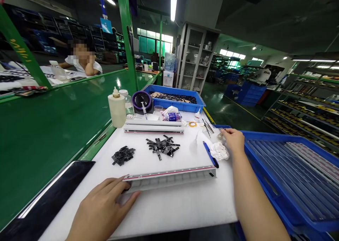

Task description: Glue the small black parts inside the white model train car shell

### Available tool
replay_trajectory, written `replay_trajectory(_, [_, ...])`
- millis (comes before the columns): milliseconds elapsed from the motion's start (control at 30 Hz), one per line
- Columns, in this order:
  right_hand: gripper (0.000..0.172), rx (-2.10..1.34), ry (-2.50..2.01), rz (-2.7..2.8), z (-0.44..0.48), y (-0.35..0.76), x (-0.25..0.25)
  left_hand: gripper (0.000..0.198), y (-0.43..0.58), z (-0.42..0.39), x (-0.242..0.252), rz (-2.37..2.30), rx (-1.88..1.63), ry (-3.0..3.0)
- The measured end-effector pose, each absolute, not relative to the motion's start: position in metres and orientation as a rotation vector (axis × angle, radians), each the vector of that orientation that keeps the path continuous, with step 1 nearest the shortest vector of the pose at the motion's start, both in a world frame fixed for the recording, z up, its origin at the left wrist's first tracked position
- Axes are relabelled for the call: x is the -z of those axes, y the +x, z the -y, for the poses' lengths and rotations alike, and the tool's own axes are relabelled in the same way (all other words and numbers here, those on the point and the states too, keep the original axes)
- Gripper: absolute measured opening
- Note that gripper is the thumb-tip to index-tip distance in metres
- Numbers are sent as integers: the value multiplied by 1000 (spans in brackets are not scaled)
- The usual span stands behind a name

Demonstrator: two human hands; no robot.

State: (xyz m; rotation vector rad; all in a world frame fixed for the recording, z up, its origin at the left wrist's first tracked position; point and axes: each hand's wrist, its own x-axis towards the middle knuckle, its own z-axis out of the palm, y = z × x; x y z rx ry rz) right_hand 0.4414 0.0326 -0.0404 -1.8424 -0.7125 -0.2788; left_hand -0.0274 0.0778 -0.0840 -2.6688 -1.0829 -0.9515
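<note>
My left hand (103,204) grips the left end of a long white plastic channel piece (172,175) with a red stripe along its top. Its fingers rest on the end and the thumb lies in front. At the table's right edge, my right hand (234,140) has its fingers pinched together at a small clear object (220,136), too small to name. Just below it lies a crumpled white tissue (219,151), beside a blue pen-like tool (210,154). Behind the channel piece are two piles of small black strips, a left pile (123,155) and a middle pile (162,146).
More white channel pieces (153,130) lie farther back. Behind them stand a cream bottle (117,110), a clear jar (129,105), a tissue pack (171,115) and a blue bin (180,105). Tweezers (208,126) lie back right. Blue trays (286,170) flank the table's right. A person sits far left.
</note>
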Motion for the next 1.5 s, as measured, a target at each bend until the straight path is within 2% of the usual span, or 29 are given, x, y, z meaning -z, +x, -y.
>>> replay_trajectory(100, [25, 401, -1794, 585, -22, 429, 25, 30, -26, -77, 84, 1082, 933, -2659])
replay_trajectory(200, [21, 539, -1474, 374, -5, 392, 1, 28, -25, -73, 84, 1108, 897, -2674])
replay_trajectory(267, [21, 310, -1149, 347, 6, 351, -11, 26, -24, -70, 83, 1138, 876, -2692])
replay_trajectory(367, [20, -138, -905, 430, 15, 271, -9, 25, -24, -67, 82, 1198, 836, -2719])
replay_trajectory(500, [20, -446, -955, 610, 13, 169, 26, 24, -23, -63, 80, 1250, 816, -2727])
replay_trajectory(633, [25, -505, -1134, 833, 5, 117, 57, 24, -23, -62, 80, 1261, 809, -2739])
replay_trajectory(1067, [16, -297, -1324, 1138, -5, 103, 74, 23, -22, -63, 83, 1262, 873, -2741])
replay_trajectory(1267, [14, -202, -1197, 1026, 8, 121, 47, 25, -22, -62, 81, 1251, 817, -2741])
replay_trajectory(1333, [12, -79, -1134, 974, 15, 146, 29, 25, -23, -62, 80, 1250, 809, -2736])
replay_trajectory(1500, [23, 518, -1194, 793, 18, 270, -10, 26, -25, -65, 83, 1176, 860, -2712])
